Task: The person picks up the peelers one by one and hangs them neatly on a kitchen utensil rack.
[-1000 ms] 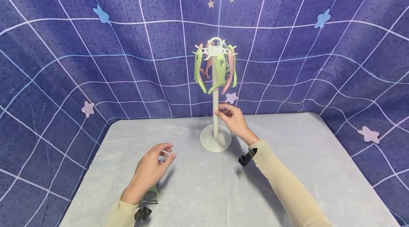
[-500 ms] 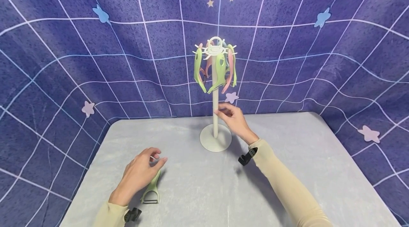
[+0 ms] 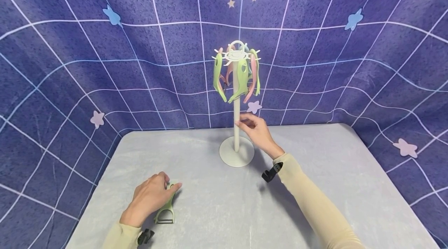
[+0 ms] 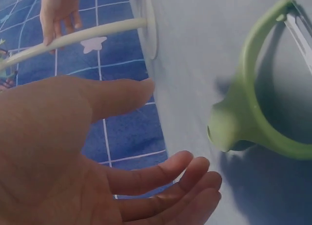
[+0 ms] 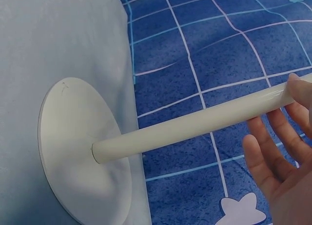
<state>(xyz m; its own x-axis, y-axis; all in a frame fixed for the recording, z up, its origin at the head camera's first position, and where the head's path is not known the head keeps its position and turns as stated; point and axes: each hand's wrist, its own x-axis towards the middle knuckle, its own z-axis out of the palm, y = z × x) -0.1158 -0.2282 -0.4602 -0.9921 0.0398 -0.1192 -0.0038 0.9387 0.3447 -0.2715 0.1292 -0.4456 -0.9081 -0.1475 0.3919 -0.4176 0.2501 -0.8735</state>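
Observation:
A green Y-shaped peeler (image 3: 168,205) lies on the table at the front left, its blade end toward me. Over its handle hovers my left hand (image 3: 148,198), thumb and fingers spread; in the left wrist view a gap shows between the fingertips (image 4: 210,183) and the peeler (image 4: 229,122). At the back middle stands a cream rack with a round base (image 5: 68,137). My right hand (image 3: 259,132) pinches its upright pole (image 5: 185,127) between thumb and fingers. Several peelers hang from the rack's top hooks, among them a green peeler (image 3: 242,74) and a pink peeler (image 3: 251,78).
The pale grey table (image 3: 217,210) ends at a purple-blue gridded cloth (image 3: 168,74) behind and at both sides. A black wrist camera (image 3: 146,236) sits on the left wrist, another wrist camera (image 3: 272,172) on the right.
My left hand has moved left, toward me and down to the peeler's handle, uncovering the peeler's blade end. The right hand keeps its hold on the pole.

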